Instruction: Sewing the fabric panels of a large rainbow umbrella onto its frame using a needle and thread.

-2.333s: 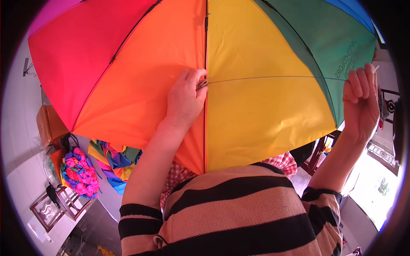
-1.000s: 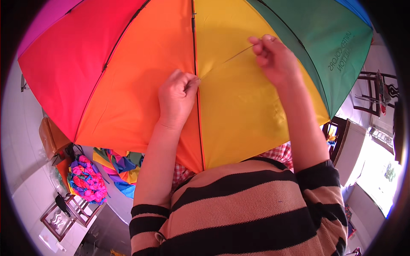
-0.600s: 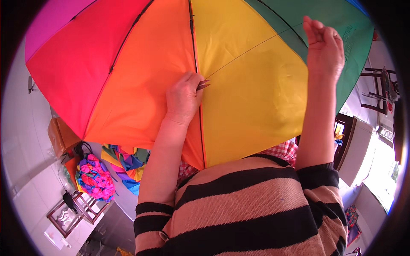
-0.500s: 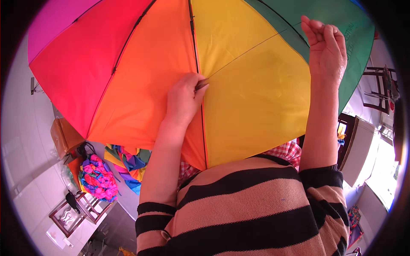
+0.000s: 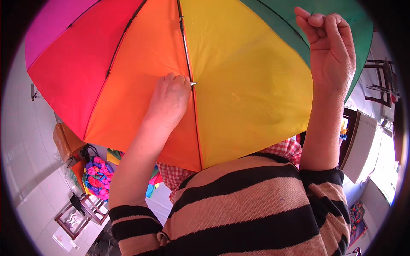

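Note:
A rainbow-panelled umbrella (image 5: 247, 102) is spread open across my lap, its dark ribs (image 5: 184, 38) facing me. My left hand (image 5: 168, 100) is closed at the seam between the orange and yellow panels, beside a rib. From its fingers pokes the pale metal tip of a small pointed tool (image 5: 194, 84); the rest is hidden in the hand. Raised over the green panel at the upper right, my right hand (image 5: 331, 51) holds thumb and fingers pinched together. What sits in that pinch is too small to make out.
A red-and-white checked cloth (image 5: 173, 173) lies under the umbrella. On the left are a heap of bright crumpled fabric (image 5: 98, 177), a brown box (image 5: 66, 138) and a wooden chair (image 5: 72, 217). Another chair (image 5: 378, 81) stands at the far right, near a pale board (image 5: 361, 145).
My left hand has shifted left and turned, so the tool's tip shows. The thread stretched between both hands no longer shows. My right hand has moved slightly up, and the umbrella slid a little left.

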A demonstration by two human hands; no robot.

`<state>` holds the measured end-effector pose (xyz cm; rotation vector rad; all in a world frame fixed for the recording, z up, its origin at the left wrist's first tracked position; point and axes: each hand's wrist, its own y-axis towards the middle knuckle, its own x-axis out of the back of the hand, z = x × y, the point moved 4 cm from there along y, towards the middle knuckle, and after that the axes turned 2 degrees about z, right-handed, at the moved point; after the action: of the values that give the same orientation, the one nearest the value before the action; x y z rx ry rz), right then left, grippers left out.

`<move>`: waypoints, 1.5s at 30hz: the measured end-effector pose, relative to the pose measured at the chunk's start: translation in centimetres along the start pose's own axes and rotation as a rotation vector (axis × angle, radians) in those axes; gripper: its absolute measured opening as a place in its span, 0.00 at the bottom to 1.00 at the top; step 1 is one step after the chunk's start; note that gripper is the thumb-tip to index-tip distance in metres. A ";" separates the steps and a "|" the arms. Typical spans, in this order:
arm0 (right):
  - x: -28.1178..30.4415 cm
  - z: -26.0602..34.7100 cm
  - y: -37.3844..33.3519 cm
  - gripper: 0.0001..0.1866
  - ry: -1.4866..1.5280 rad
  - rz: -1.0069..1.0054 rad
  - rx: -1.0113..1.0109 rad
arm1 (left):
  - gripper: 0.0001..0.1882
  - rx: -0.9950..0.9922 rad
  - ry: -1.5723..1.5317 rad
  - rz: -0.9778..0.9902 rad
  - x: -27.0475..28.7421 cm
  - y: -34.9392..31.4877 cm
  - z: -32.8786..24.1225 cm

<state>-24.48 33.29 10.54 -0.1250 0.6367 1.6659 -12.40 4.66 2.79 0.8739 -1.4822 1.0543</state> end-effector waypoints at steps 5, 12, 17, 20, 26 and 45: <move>1.5 0.9 -0.1 0.06 -0.071 -0.014 0.052 | 0.06 0.259 -0.333 -0.079 -1.7 0.9 0.6; 1.4 0.8 0.1 0.03 -0.361 -0.117 -0.065 | 0.10 0.647 -0.240 -0.140 -3.5 2.0 7.9; 0.2 -4.4 -3.9 0.01 -0.527 0.093 -0.384 | 0.13 0.850 -0.043 -0.343 -0.3 -1.7 19.5; -1.8 -8.3 -9.5 0.02 -0.520 0.279 -0.596 | 0.18 0.933 -0.055 -0.535 0.0 -1.9 21.1; -6.8 -8.1 -8.3 0.02 -0.412 0.369 -0.613 | 0.22 0.619 -0.154 -0.772 -1.2 2.0 8.9; -5.6 -14.2 -3.2 0.03 -0.457 0.160 -0.379 | 0.17 0.672 -0.631 -0.462 -3.1 6.4 3.9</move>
<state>-24.11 21.90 -0.11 0.0381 -0.0173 1.8734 -19.14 3.14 -1.40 2.0648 -1.2990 0.9671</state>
